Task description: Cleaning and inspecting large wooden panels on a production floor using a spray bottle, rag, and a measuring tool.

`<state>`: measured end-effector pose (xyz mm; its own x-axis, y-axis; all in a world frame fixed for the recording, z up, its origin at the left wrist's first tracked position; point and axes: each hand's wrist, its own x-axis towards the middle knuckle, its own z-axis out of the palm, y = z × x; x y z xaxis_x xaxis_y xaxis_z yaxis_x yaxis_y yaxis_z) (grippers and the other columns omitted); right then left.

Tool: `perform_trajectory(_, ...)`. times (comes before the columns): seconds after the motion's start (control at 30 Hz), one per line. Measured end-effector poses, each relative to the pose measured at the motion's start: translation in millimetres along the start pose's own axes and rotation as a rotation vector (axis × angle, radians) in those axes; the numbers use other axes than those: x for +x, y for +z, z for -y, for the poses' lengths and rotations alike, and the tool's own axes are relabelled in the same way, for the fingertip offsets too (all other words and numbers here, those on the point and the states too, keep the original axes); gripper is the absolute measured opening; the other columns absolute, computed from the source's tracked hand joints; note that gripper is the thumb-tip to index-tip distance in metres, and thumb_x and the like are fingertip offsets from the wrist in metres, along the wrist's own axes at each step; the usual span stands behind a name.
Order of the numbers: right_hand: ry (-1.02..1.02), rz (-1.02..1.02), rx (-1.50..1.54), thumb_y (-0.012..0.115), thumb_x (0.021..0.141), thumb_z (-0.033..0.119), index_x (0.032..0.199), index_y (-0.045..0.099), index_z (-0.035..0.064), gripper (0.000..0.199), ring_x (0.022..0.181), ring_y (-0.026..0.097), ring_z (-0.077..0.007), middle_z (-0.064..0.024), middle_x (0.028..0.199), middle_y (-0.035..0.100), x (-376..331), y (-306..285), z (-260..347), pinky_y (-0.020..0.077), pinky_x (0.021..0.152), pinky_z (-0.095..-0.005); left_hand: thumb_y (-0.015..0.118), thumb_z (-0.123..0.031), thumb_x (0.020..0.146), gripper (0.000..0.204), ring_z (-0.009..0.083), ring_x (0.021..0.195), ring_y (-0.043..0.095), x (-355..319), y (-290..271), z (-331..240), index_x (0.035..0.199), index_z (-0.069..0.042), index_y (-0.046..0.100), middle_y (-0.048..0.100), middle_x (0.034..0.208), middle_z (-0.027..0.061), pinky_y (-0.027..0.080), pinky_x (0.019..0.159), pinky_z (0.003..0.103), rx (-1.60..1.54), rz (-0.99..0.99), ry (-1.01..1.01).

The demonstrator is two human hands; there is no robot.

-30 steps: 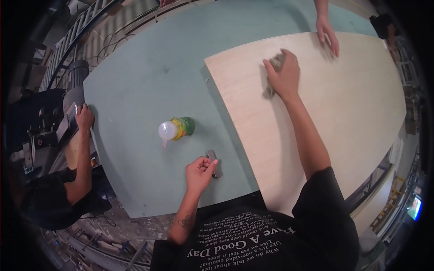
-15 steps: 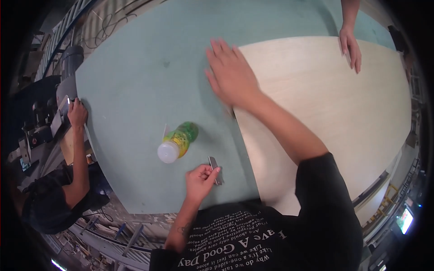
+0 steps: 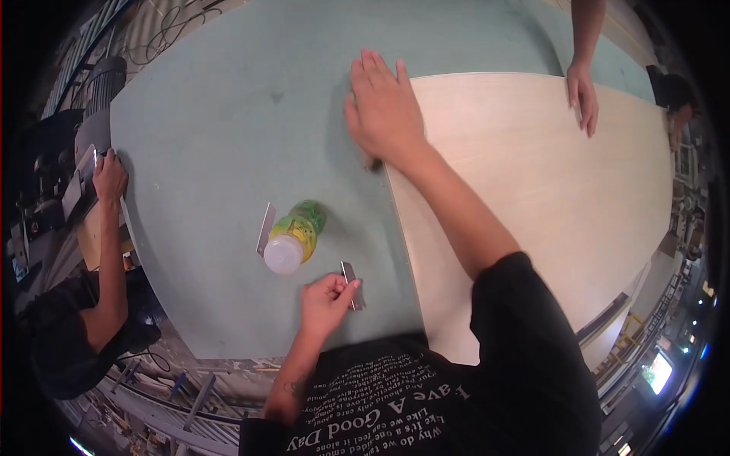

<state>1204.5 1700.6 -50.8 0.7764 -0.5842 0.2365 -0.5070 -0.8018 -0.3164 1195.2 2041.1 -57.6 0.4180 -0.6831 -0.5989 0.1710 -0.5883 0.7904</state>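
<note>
Here, left hand (image 3: 325,302) pinched on a small metal blade (image 3: 351,283), right hand (image 3: 384,110) flat, fingers spread, on the green table (image 3: 213,137).

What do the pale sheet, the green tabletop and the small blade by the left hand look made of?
Pale sheet: likely thin plywood or veneer, matte, faint grain, unpainted.
Green tabletop: board with a flat matte blue-green coat, lightly scuffed; its core is hidden.
Blade at the left hand: probably metal, thin, grey, dull sheen.
</note>
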Motion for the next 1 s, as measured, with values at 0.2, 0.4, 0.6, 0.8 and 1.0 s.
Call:
perform_trajectory(0.2, -0.095, 0.140, 0.055, 0.061, 0.092, 0.014, 0.146, 0.049, -0.0081, 0.059, 0.147, 0.043, -0.0427, -0.0288, 0.157, 0.045, -65.4, -26.4, 10.0, 0.0295, 0.123, -0.0584, 0.081, -0.010, 0.093, 0.029, 0.0008, 0.061, 0.053, 6.0, 8.1, -1.2, 0.075, 0.001, 0.062, 0.060, 0.065, -0.0027, 0.045, 0.052, 0.022, -0.079, -0.031, -0.010)
perform_trajectory(0.4, -0.100, -0.040, 0.035, 0.062, 0.087, 0.013, 0.147, 0.048, -0.0080, 0.065, 0.149, 0.041, -0.0429, -0.0286, 0.159, 0.043, -19.2, -17.9, 8.7, 0.0294, 0.122, -0.0610, 0.077, -0.011, 0.097, 0.020, 0.0083, 0.062, 0.067, -0.6, -5.9, -10.9, 0.085, 0.000, 0.065, 0.068, 0.073, 0.0010, 0.053, 0.052, 0.024, -0.043, 0.079, -0.164)
perform_trajectory(0.6, -0.090, 0.088, 0.072, 0.060, 0.088, 0.012, 0.145, 0.049, -0.0091, 0.061, 0.148, 0.043, -0.0428, -0.0288, 0.158, 0.044, -36.0, -34.7, 12.2, 0.0305, 0.122, -0.0612, 0.077, -0.014, 0.097, 0.018, 0.0117, 0.062, 0.068, -19.4, 0.8, -9.9, 0.092, 0.001, 0.068, 0.073, 0.077, 0.0061, 0.054, 0.056, 0.027, -0.005, -0.018, 0.039)
perform_trajectory(0.8, -0.065, 0.026, 0.038, 0.061, 0.087, 0.013, 0.147, 0.049, -0.0080, 0.065, 0.149, 0.041, -0.0431, -0.0273, 0.159, 0.044, -51.7, -37.8, 17.2, 0.0283, 0.123, -0.0613, 0.070, -0.005, 0.092, 0.015, 0.0310, 0.090, 0.067, -51.9, -69.0, 14.3, 0.105, 0.002, 0.067, 0.067, 0.096, 0.0167, 0.054, 0.085, 0.042, 0.580, -0.345, 0.444)
perform_trajectory(1.0, -0.086, 0.105, 0.092, 0.059, 0.088, 0.012, 0.148, 0.048, -0.0091, 0.064, 0.148, 0.043, -0.0448, -0.0282, 0.158, 0.045, -16.0, -31.3, 10.4, 0.0288, 0.122, -0.0617, 0.063, -0.027, 0.094, 0.047, 0.0433, 0.129, 0.046, -64.3, -132.4, 79.9, 0.129, 0.003, 0.055, 0.052, 0.137, 0.0237, 0.036, 0.111, 0.056, 0.893, -0.564, 0.490)
